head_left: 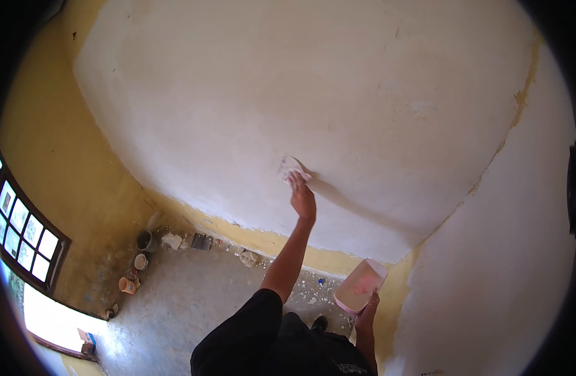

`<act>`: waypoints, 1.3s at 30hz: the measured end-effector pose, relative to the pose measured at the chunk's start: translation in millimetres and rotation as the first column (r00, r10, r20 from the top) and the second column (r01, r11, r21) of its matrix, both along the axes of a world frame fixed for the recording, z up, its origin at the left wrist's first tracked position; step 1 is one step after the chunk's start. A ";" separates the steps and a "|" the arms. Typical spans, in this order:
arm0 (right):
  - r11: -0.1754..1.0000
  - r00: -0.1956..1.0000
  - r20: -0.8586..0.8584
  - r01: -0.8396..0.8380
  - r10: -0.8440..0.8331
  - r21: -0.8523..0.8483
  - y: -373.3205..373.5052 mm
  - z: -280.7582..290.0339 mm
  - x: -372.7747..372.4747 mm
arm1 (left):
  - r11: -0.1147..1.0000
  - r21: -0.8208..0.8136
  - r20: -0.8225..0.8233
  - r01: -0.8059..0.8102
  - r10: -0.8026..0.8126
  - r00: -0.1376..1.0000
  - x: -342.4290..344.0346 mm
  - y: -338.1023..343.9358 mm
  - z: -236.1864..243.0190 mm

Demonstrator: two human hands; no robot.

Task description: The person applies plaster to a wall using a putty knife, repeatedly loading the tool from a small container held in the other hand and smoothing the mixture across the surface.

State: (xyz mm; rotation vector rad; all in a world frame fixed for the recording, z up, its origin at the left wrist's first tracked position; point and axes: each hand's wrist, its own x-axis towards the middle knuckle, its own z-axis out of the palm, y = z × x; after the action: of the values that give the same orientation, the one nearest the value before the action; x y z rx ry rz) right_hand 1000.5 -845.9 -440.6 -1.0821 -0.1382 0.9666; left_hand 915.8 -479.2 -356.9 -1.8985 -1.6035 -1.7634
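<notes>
My left hand (302,195) is stretched out to the wall, its fingers closed on a flat, pale putty spreader (290,165) smeared with white. The spreader's blade lies against the white-coated wall (338,100), and a long shadow of the arm falls to its right. Lower and to the right, my right hand (367,311) grips the near side of a pink rectangular tub (346,292). Pinkish-white paste (363,283) shows inside the tub, which is tilted. Part of the right hand is hidden beneath the tub.
Bare yellow wall (68,144) borders the coating at left. A corner seam (488,172) runs down at right. Along the floor (175,301) stand a dark bucket (146,242) and small pots (128,286), with white debris (249,257) by the wall. A window (26,229) is at left.
</notes>
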 end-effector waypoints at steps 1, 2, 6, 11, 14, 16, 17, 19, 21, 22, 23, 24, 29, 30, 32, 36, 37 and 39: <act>1.000 1.000 0.012 0.016 -0.015 -0.018 -0.8 -3.8 2.5 | 0.999 -0.020 -0.054 0.047 -0.048 0.997 14.6 -12.2 -22.0; 0.999 0.999 0.023 0.031 -0.030 -0.035 -0.9 -6.2 4.1 | 0.991 -0.061 -0.083 0.123 -0.128 0.988 23.6 -29.0 -45.3; 0.998 0.999 0.025 0.042 -0.041 -0.046 2.1 3.1 4.2 | 0.930 -0.102 -0.243 0.352 -0.366 0.898 4.5 -98.2 -117.9; 1.000 0.999 -0.034 -0.012 0.011 -0.023 10.3 9.4 2.5 | 0.906 -0.422 0.184 -0.026 0.114 0.976 -54.6 -50.4 -113.9; 0.998 0.998 -0.019 -0.063 0.062 -0.023 11.5 16.1 -6.0 | 0.981 -0.177 0.641 0.078 0.055 0.765 -108.0 23.6 -61.0; 0.997 1.000 -0.013 0.000 -0.001 -0.083 2.8 9.3 9.4 | 0.947 -0.213 0.776 0.239 0.016 0.631 -64.5 33.9 4.0; 0.992 1.000 -0.023 0.018 -0.021 -0.123 -0.2 6.0 12.9 | 0.926 -0.264 0.761 0.268 0.029 0.648 -47.4 29.8 37.0; 0.996 1.000 -0.008 0.002 -0.003 -0.088 3.6 1.2 9.0 | 0.967 -0.217 0.531 0.137 0.000 0.847 -37.2 17.2 92.4; 0.998 1.000 0.009 -0.005 0.006 -0.064 7.4 1.7 4.3 | 0.983 -0.184 0.304 -0.020 0.076 0.950 -2.0 -5.7 129.3; 0.998 1.000 0.014 0.012 -0.011 -0.067 9.4 11.4 0.1 | 0.986 -0.154 0.318 0.056 -0.004 0.948 18.4 -31.5 150.0; 0.998 1.000 0.020 0.019 -0.018 -0.066 11.1 19.4 -5.2 | 0.994 -0.093 0.241 0.062 -0.038 0.970 33.4 -39.6 149.6; 0.997 1.000 0.022 0.016 -0.015 -0.070 11.6 20.1 -3.3 | 0.985 -0.080 0.221 0.153 -0.132 0.966 48.8 -57.4 152.0; 1.000 1.000 0.008 -0.023 0.023 0.018 15.0 -5.0 9.3 | 0.692 -0.251 0.287 0.677 -0.615 0.735 44.5 -137.3 129.2; 1.000 1.000 0.010 0.000 -0.001 0.016 14.8 -11.5 12.9 | 0.645 -0.270 0.268 0.715 -0.662 0.699 38.4 -141.9 113.8; 0.994 0.991 0.120 0.077 -0.067 -0.079 16.6 -16.4 8.4 | 0.281 -0.395 0.591 0.874 -0.651 0.476 5.5 -154.1 107.9; 0.997 0.999 0.023 0.039 -0.038 -0.063 20.8 3.5 3.3 | 0.126 -0.524 0.634 0.842 -0.603 0.484 -52.2 -175.8 89.4; 0.999 0.997 0.077 0.031 -0.029 -0.031 23.3 8.9 2.8 | 0.133 -0.592 0.574 0.795 -0.622 0.532 -56.7 -183.6 90.6; 1.000 0.991 0.129 0.027 -0.025 -0.007 24.3 18.1 -0.2 | 0.151 -0.606 0.483 0.781 -0.711 0.512 -57.9 -200.2 77.7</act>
State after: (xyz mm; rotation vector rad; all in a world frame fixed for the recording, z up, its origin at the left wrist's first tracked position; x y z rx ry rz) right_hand 1000.3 -821.6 -422.5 -1.1521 -0.2249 0.8748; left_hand 857.9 -679.4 -279.2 -3.6783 -1.7233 -1.3275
